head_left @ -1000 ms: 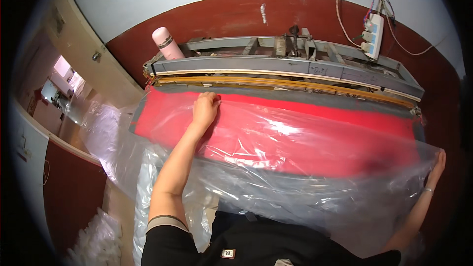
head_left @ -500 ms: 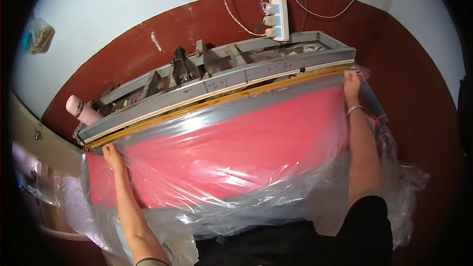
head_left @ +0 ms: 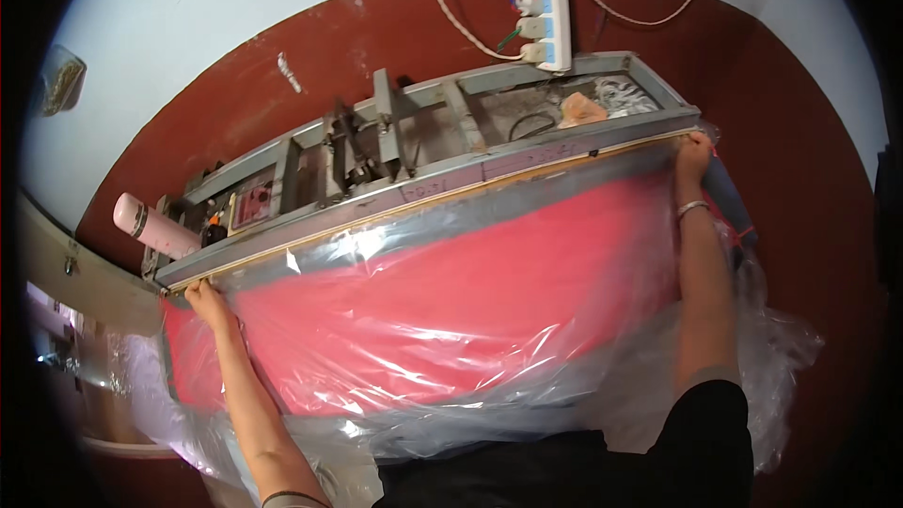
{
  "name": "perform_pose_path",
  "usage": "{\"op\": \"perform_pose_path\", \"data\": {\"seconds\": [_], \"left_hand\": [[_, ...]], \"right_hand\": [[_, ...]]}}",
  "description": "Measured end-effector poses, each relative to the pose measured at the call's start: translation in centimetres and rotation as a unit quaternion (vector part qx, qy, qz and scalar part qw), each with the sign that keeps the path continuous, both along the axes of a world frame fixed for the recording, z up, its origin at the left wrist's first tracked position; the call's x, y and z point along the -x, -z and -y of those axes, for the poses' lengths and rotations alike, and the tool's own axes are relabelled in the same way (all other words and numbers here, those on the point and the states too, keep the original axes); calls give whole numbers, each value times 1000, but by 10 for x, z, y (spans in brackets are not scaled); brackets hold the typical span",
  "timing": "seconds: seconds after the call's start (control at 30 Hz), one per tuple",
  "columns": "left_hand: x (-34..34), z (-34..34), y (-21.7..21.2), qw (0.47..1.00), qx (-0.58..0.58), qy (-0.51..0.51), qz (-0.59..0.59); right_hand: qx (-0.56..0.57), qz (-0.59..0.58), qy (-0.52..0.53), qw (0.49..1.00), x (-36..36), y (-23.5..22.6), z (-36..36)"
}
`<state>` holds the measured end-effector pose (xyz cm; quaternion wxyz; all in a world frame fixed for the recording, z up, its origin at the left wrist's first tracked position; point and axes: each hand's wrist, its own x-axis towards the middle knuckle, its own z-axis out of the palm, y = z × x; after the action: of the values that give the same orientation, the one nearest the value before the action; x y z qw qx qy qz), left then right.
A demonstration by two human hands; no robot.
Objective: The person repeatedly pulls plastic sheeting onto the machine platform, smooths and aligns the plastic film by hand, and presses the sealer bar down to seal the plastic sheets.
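Clear plastic sheeting (head_left: 367,287) stretches between my two hands, over a flat red and grey piece (head_left: 451,292) showing through it. My left hand (head_left: 207,305) is a closed fist on the sheeting's far edge, at the left end of a long grey metal frame (head_left: 442,179). At the frame's right end, my right hand (head_left: 694,160) is closed on the sheeting's other far corner. Along the frame's front, a pale narrow strip (head_left: 376,224) runs against the sheeting's edge. The fingertips of both hands are partly hidden.
A pink bottle (head_left: 155,228) leans at the frame's left end. Crossbars, an orange lump (head_left: 583,109) and crumpled clear scraps (head_left: 625,94) lie inside the frame. Behind hangs a white power strip (head_left: 553,23) with plugs and cords. Loose sheeting (head_left: 771,357) bunches at the right.
Both fists are closer to the frame's front. The yellow strips that showed below the front bar are now mostly covered, and more of the frame's inside shows.
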<state>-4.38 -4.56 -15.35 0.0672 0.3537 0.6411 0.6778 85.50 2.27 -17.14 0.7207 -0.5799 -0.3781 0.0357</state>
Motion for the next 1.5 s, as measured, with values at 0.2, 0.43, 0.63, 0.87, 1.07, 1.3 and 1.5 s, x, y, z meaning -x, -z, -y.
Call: {"op": "perform_pose_path", "data": {"seconds": [0.2, 0.43, 0.63, 0.87, 1.07, 1.3, 1.5], "left_hand": [[-9, -1, -11, 999, 0, 0, 32], [-35, 71, -62, 966, -63, 249, 10], [-21, 129, -82, 985, -95, 46, -138], [-18, 168, -48, 852, 261, 122, -438], [-139, 185, -36, 787, 319, 225, -477], [-203, 168, -48, 776, 265, 306, -484], [-191, 140, -42, 791, 229, 278, -494]], "right_hand": [[-33, 32, 85, 995, 33, -29, 9], [33, 235, -111, 965, 239, -122, 58], [87, 412, -402, 813, 368, -117, 96], [288, 259, -430, 816, 268, -97, 118], [249, 260, -274, 892, 104, -57, 148], [273, 216, -161, 923, 8, -52, 191], [248, 202, -131, 939, -16, -46, 213]]}}
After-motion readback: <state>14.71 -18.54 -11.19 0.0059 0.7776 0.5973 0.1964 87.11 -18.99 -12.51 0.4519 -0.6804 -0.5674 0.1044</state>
